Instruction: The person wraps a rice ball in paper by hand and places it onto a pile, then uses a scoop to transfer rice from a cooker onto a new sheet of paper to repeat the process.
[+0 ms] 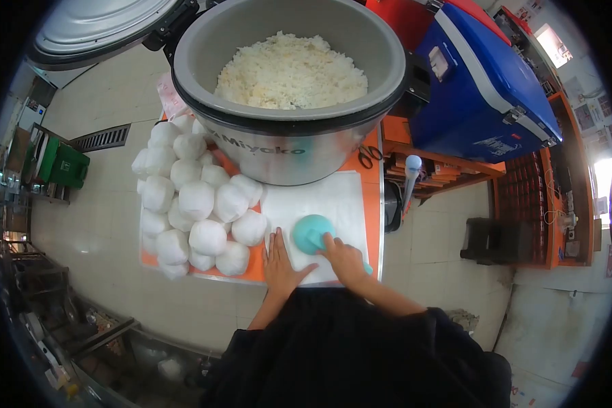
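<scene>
My right hand point(345, 260) is closed round the handle of a turquoise rice scoop point(313, 233), whose round cup rests on a stack of white wrapping paper point(285, 199). Whether rice is under the cup is hidden. My left hand point(280, 264) lies flat with fingers stretched on the paper's left edge. Beside it, on the left, many white paper-wrapped round bundles point(208, 236) are piled up. Beyond the paper stands a large Miyako rice cooker point(272, 153) with its lid point(102, 24) raised, holding cooked white rice point(291, 71).
The table top is orange point(373, 204). Black-handled scissors point(369, 157) lie to the right of the cooker. A blue cooler box point(479, 88) stands on an orange shelf at the right. A pale blue-topped stick point(412, 173) rises beside the table. A floor drain point(100, 138) is at left.
</scene>
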A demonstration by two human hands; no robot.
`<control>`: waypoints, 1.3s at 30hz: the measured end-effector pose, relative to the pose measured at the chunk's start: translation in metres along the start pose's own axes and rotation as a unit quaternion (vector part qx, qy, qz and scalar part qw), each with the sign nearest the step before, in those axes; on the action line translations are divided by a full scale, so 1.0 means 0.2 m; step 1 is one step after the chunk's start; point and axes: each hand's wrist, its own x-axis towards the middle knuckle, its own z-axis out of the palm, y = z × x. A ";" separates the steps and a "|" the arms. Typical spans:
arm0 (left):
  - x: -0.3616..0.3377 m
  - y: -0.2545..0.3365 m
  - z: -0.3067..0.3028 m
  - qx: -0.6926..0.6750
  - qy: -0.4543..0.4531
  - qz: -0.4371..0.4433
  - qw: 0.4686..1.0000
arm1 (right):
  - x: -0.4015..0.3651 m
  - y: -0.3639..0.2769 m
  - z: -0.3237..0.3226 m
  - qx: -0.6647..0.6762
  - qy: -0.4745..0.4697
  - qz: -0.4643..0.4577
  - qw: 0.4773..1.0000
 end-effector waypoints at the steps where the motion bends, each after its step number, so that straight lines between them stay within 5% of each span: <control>1: 0.01 0.00 -0.01 -0.001 -0.001 -0.001 1.000 | 0.03 -0.02 -0.02 0.009 -0.022 0.046 0.999; 5: -0.01 -0.03 -0.01 0.010 -0.006 0.023 1.000 | 0.06 -0.01 0.08 0.058 0.005 0.124 0.991; 9: -0.03 -0.09 -0.01 -0.037 -0.011 0.078 0.996 | 0.06 0.14 0.04 0.232 0.058 0.051 0.970; 11: -0.05 -0.18 -0.07 -0.055 -0.020 0.116 0.991 | 0.08 0.15 -0.17 0.228 -0.026 0.039 0.973; 14: -0.11 -0.31 -0.13 -0.118 -0.046 0.158 0.979 | 0.11 -0.02 -0.85 0.051 0.099 -0.088 0.990; 15: -0.13 -0.35 -0.15 -0.164 -0.064 0.162 0.971 | 0.15 -0.09 -1.08 -0.055 0.249 -0.115 0.960; 17: -0.12 -0.38 -0.20 -0.164 -0.084 0.170 0.968 | 0.28 -0.27 -1.50 0.143 0.285 -0.099 0.943; 18: -0.11 -0.39 -0.22 -0.167 -0.104 0.177 0.964 | 0.44 -0.24 -1.62 -0.006 0.357 -0.207 0.911; 20: -0.09 -0.37 -0.26 -0.181 -0.121 0.162 0.963 | 0.71 -0.25 -1.73 -0.129 0.179 -0.206 0.953; 22: -0.11 -0.36 -0.25 -0.195 -0.134 0.145 0.961 | 1.02 -0.15 -1.63 -0.222 0.000 -0.268 0.937; 23: -0.11 -0.37 -0.23 -0.184 -0.117 0.164 0.962 | 1.00 -0.20 -1.62 -0.221 0.001 -0.272 0.937; 25: -0.10 -0.38 -0.23 -0.171 -0.107 0.180 0.963 | 0.91 -0.30 -1.58 -0.267 0.123 -0.189 0.937; 27: -0.11 -0.37 -0.22 -0.167 -0.087 0.167 0.968 | 0.87 -0.27 -1.46 -0.279 0.336 -0.285 0.853; 28: -0.12 -0.37 -0.20 -0.169 -0.090 0.164 0.968 | 0.64 -0.35 -1.35 -0.131 0.420 -0.405 0.802; 29: -0.12 -0.37 -0.19 -0.158 -0.073 0.166 0.971 | 0.44 -0.33 -1.17 -0.057 0.312 -0.381 0.868; 30: -0.12 -0.36 -0.17 -0.147 -0.057 0.166 0.973 | 0.34 -0.29 -0.94 -0.160 0.327 -0.406 0.839; 31: -0.13 -0.35 -0.17 -0.149 -0.058 0.164 0.973 | 0.18 -0.20 -0.67 -0.078 0.076 -0.411 0.905; 32: -0.13 -0.34 -0.17 -0.146 -0.053 0.155 0.976 | 0.03 -0.14 -0.43 0.011 0.177 -0.452 0.874; 34: -0.13 -0.32 -0.17 -0.143 -0.050 0.145 0.978 | -0.12 -0.02 -0.03 0.142 0.006 -0.315 0.939; 39: -0.12 -0.30 -0.19 -0.119 -0.039 0.152 0.980 | -0.20 -0.08 0.32 0.211 0.081 -0.197 0.954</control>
